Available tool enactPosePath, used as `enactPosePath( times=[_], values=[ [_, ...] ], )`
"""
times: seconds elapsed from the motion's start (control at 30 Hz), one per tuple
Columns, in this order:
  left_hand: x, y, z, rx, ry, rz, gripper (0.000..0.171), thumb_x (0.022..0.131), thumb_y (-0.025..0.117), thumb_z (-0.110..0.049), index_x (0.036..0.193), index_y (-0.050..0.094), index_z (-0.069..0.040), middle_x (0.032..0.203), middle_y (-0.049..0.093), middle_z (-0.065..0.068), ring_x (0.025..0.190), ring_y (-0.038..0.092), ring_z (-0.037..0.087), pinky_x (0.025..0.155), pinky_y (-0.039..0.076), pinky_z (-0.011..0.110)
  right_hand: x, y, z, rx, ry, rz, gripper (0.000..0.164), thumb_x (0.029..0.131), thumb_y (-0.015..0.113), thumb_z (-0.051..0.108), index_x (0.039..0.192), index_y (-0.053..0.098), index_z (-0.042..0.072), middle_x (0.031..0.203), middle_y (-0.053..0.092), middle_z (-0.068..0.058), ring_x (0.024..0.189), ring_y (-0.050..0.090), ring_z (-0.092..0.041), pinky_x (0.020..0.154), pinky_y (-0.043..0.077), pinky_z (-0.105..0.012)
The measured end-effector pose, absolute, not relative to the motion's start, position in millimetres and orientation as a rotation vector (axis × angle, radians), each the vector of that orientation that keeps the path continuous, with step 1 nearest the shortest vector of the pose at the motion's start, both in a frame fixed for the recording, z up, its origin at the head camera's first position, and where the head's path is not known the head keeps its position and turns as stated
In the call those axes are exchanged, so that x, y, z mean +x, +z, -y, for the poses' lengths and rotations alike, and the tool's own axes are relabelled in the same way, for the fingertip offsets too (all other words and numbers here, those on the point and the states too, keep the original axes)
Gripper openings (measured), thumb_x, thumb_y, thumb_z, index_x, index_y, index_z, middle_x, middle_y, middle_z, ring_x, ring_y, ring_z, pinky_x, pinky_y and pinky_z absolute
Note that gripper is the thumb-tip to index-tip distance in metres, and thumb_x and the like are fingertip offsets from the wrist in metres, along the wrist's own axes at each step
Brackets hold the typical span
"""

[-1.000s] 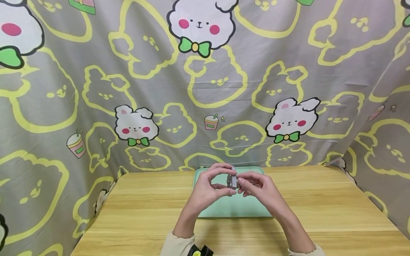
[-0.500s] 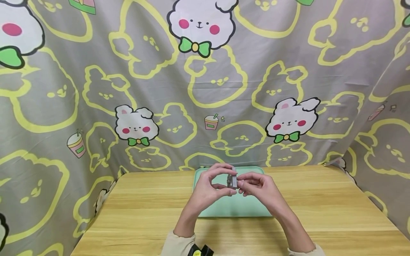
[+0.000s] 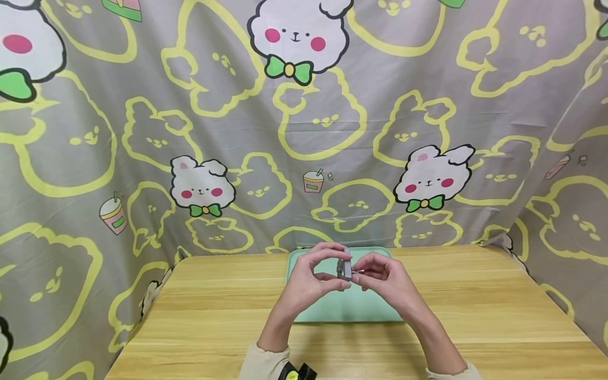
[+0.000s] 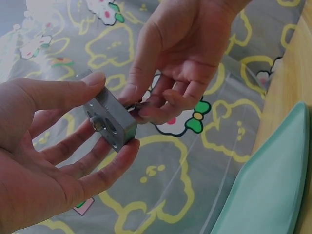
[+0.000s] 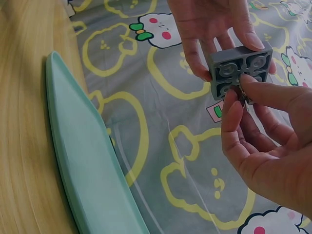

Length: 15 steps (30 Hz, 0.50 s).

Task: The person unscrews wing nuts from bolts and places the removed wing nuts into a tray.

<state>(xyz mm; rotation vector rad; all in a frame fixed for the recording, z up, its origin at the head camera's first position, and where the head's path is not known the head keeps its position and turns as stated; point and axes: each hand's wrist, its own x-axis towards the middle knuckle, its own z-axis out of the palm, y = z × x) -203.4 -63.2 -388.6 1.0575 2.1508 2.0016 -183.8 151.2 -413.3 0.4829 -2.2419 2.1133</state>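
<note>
Between thumb and fingers, my left hand [image 3: 304,277] holds a small grey block [image 4: 111,117] by its edges, raised over the tray. In the left wrist view, the block's face has round holes and a bolt-like round metal piece [image 4: 98,123] standing out of it. The right wrist view shows the other face, hollowed into several rounded recesses. At that face my right hand [image 3: 391,279] pinches a small shiny metal part [image 5: 247,99] with thumb and fingers. The fingers hide most of this part, so I cannot tell its kind.
A mint green tray [image 3: 349,311] lies on the wooden table [image 3: 214,306] below the hands. Behind and at both sides hangs a grey curtain [image 3: 266,121] with rabbit prints. A black band [image 3: 297,372] sits by the left sleeve.
The right hand's fingers have shifted a little at the block, and a thin shiny piece now shows between them. The left hand and the block stay in place.
</note>
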Motion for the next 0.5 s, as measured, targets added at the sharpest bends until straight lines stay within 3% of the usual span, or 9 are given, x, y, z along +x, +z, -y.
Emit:
enactPosePath(
  times=[0.5],
  values=[
    [-203.6, -389.4, 62.3, 1.077, 1.995, -2.145, 0.042, 0.081, 0.084, 0.005, 0.12, 0.074, -0.006, 0.135, 0.058, 0.007, 0.119, 0.059, 0.026, 0.08, 0.066, 0.043, -184.5, -414.9, -152.1, 0.482, 2.079, 2.24, 0.02, 0.088, 0.082, 0.008, 0.1, 0.07, -0.002, 0.104, 0.069, -0.013, 0.093, 0.071, -0.022, 0.081, 0.063, -0.031]
  ],
)
